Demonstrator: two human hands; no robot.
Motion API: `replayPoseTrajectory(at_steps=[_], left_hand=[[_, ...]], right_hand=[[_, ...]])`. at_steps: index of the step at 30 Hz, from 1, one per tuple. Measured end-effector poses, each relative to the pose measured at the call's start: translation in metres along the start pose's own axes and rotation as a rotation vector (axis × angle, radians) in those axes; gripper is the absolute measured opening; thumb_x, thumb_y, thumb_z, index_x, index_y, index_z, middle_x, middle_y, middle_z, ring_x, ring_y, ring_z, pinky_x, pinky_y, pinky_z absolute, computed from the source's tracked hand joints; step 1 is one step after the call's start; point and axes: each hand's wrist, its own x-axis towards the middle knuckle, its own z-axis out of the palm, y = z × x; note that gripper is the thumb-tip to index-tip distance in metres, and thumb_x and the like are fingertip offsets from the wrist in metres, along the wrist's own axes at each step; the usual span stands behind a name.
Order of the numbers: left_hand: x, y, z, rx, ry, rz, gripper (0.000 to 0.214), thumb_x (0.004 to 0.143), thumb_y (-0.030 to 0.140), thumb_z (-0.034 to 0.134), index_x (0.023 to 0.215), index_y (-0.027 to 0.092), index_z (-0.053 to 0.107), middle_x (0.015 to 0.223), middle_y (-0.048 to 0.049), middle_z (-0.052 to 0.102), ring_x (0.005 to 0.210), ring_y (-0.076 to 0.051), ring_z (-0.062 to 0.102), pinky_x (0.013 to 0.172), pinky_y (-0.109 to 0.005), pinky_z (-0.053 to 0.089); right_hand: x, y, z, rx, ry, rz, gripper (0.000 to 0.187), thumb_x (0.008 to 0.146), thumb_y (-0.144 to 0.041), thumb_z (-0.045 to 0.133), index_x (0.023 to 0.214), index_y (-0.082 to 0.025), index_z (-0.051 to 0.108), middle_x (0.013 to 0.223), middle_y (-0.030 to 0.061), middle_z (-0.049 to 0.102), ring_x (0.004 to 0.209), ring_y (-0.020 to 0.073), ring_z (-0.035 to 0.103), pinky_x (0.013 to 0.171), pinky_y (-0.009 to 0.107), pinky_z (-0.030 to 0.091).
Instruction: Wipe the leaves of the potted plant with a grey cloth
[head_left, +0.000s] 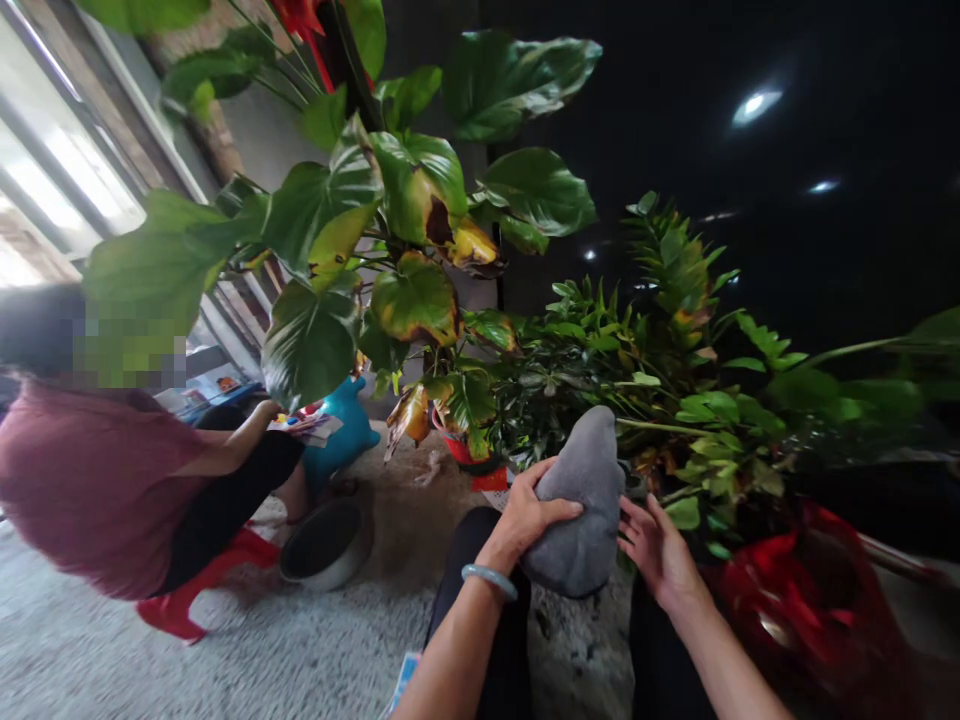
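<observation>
My left hand (534, 517), with a pale green bangle (490, 581) on the wrist, grips a soft grey plush piece (578, 510) from its left side. The thumb lies across the front of the plush, which has a narrow rounded top and a wider base. It is held above the gap between my knees. My right hand (660, 550) is at the right edge of the plush, fingers apart and partly bent; whether the fingertips touch it I cannot tell.
A person in a dark pink shirt (97, 480) sits at left on a red stool (176, 612). Close by are a dark basin (330, 550) and a blue toy-like object (341, 430). Leafy potted plants (416, 295) stand ahead. A shiny red bag (814, 600) is at right.
</observation>
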Motion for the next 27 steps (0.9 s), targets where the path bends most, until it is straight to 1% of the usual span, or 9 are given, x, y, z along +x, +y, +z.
replayPoseTrajectory(at_steps=[6, 9, 11, 14, 17, 19, 21, 24, 27], left_hand=[[-0.003, -0.021, 0.009, 0.131, 0.202, 0.103, 0.068, 0.058, 0.020, 0.075, 0.125, 0.017, 0.062, 0.119, -0.0072, 0.065, 0.112, -0.028, 0.056, 0.104, -0.039, 0.040], [-0.006, -0.019, 0.012, 0.197, 0.091, 0.233, 0.071, 0.061, 0.017, 0.071, 0.130, 0.021, 0.059, 0.122, -0.0078, 0.060, 0.117, -0.027, 0.053, 0.109, -0.041, 0.036], [-0.008, -0.014, 0.012, 0.174, -0.040, 0.287, 0.077, 0.059, 0.015, 0.071, 0.134, 0.023, 0.056, 0.126, -0.0075, 0.058, 0.121, -0.027, 0.051, 0.111, -0.041, 0.033], [-0.010, -0.009, 0.011, 0.034, -0.152, 0.239, 0.087, 0.054, 0.018, 0.077, 0.138, 0.023, 0.052, 0.133, -0.0071, 0.055, 0.127, -0.030, 0.047, 0.112, -0.041, 0.031], [-0.009, -0.013, 0.009, -0.190, -0.182, 0.129, 0.082, 0.056, 0.027, 0.079, 0.135, 0.022, 0.056, 0.131, -0.0065, 0.060, 0.123, -0.030, 0.051, 0.106, -0.040, 0.038], [-0.005, -0.019, 0.006, -0.296, -0.145, 0.086, 0.069, 0.057, 0.032, 0.079, 0.123, 0.020, 0.065, 0.117, -0.0066, 0.068, 0.111, -0.027, 0.058, 0.096, -0.037, 0.045], [0.002, -0.024, 0.002, -0.365, -0.011, 0.053, 0.050, 0.057, 0.035, 0.078, 0.103, 0.016, 0.072, 0.094, -0.0065, 0.072, 0.087, -0.021, 0.063, 0.078, -0.032, 0.050], [0.019, -0.028, -0.008, -0.456, 0.363, 0.018, 0.033, 0.056, 0.041, 0.077, 0.073, 0.014, 0.066, 0.064, -0.0007, 0.063, 0.054, -0.010, 0.051, 0.050, -0.022, 0.040], [0.040, -0.027, -0.017, -0.465, 0.749, 0.003, 0.032, 0.057, 0.040, 0.075, 0.068, 0.016, 0.058, 0.059, 0.0045, 0.054, 0.047, -0.006, 0.043, 0.043, -0.018, 0.032]], right_hand=[[-0.036, 0.002, 0.062, -0.067, 0.018, -0.126, 0.049, 0.056, -0.056, 0.079, 0.094, -0.026, 0.072, 0.093, 0.0044, 0.078, 0.100, 0.0311, 0.066, 0.077, 0.040, 0.052], [-0.049, 0.001, 0.084, -0.152, 0.073, -0.174, 0.051, 0.046, -0.053, 0.084, 0.086, -0.024, 0.072, 0.086, 0.0055, 0.078, 0.094, 0.0330, 0.068, 0.081, 0.042, 0.052], [-0.051, -0.003, 0.087, -0.175, 0.161, -0.194, 0.050, 0.043, -0.051, 0.084, 0.082, -0.023, 0.071, 0.081, 0.0060, 0.078, 0.088, 0.0337, 0.069, 0.078, 0.043, 0.053], [-0.049, -0.013, 0.084, -0.223, 0.265, -0.273, 0.048, 0.041, -0.046, 0.084, 0.080, -0.023, 0.070, 0.077, 0.0049, 0.077, 0.080, 0.0326, 0.069, 0.073, 0.043, 0.053], [-0.047, -0.023, 0.081, -0.311, 0.296, -0.334, 0.044, 0.039, -0.044, 0.082, 0.077, -0.023, 0.070, 0.073, 0.0048, 0.076, 0.077, 0.0322, 0.068, 0.072, 0.042, 0.052], [-0.046, -0.027, 0.079, -0.352, 0.300, -0.346, 0.042, 0.039, -0.043, 0.081, 0.073, -0.023, 0.070, 0.071, 0.0051, 0.076, 0.076, 0.0324, 0.068, 0.072, 0.043, 0.051], [-0.044, -0.030, 0.077, -0.374, 0.306, -0.350, 0.039, 0.039, -0.044, 0.081, 0.071, -0.023, 0.070, 0.069, 0.0053, 0.075, 0.074, 0.0324, 0.068, 0.072, 0.043, 0.051], [-0.040, -0.040, 0.072, -0.350, 0.323, -0.358, 0.039, 0.039, -0.044, 0.081, 0.070, -0.023, 0.070, 0.071, 0.0063, 0.076, 0.076, 0.0329, 0.068, 0.074, 0.044, 0.052], [-0.038, -0.061, 0.070, -0.295, 0.311, -0.341, 0.043, 0.039, -0.045, 0.082, 0.073, -0.021, 0.071, 0.076, 0.0088, 0.077, 0.080, 0.0334, 0.069, 0.076, 0.044, 0.053]])
